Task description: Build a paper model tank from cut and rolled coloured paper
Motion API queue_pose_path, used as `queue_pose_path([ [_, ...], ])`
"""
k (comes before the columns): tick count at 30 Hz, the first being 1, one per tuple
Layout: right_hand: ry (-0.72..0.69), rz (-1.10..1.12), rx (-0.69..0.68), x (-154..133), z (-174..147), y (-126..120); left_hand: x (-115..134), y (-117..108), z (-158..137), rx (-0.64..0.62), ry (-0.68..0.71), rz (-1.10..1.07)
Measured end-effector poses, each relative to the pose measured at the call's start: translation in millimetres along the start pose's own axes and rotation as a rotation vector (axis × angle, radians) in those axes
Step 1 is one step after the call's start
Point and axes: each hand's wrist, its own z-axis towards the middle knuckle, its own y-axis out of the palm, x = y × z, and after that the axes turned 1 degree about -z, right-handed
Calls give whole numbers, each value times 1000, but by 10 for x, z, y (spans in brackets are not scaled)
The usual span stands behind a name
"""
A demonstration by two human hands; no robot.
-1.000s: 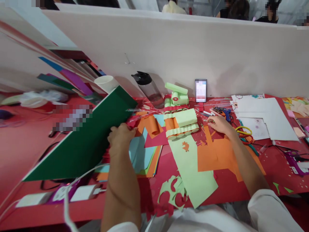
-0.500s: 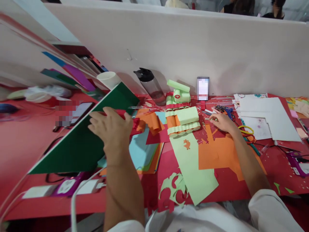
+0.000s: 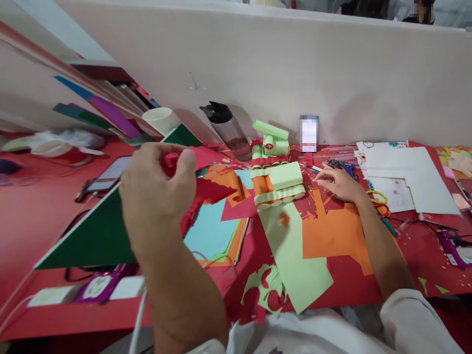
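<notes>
My left hand (image 3: 158,189) is closed round crumpled red paper (image 3: 210,191), raised in front of a green board (image 3: 96,236); torn edges hang out below and to the right. My right hand (image 3: 337,183) rests low over the table, thumb and fingers pinched at a small item too hidden to name. Between the hands stands a green and orange paper tank (image 3: 283,177), with a smaller green and red paper model (image 3: 271,145) behind it. In front of it lies a pale green sheet (image 3: 295,260) bearing a small orange cutout (image 3: 284,219).
Orange paper (image 3: 332,233) lies by my right forearm, near scissors (image 3: 378,197) and a glue gun (image 3: 348,168). Green scraps (image 3: 265,290) are at the front edge. A bottle (image 3: 226,130) and phone (image 3: 309,133) stand by the partition; a power strip (image 3: 96,285) sits left.
My left hand has closed on the red paper and lifted it up and toward me, uncovering more of the blue sheet. My right hand has barely moved.
</notes>
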Motion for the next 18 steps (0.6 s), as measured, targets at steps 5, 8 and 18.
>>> queue_pose_path([
  [5, -115, 323, -151, -156, -64, -64, 253, 124, -165, -218, 227, -710],
  [8, -181, 673, -235, -178, -123, -81, 466, 427, -315, -419, 327, -938],
  [18, 2, 941, 395, -167, -38, -49, 818, 1316, -707, -644, 584, -877],
])
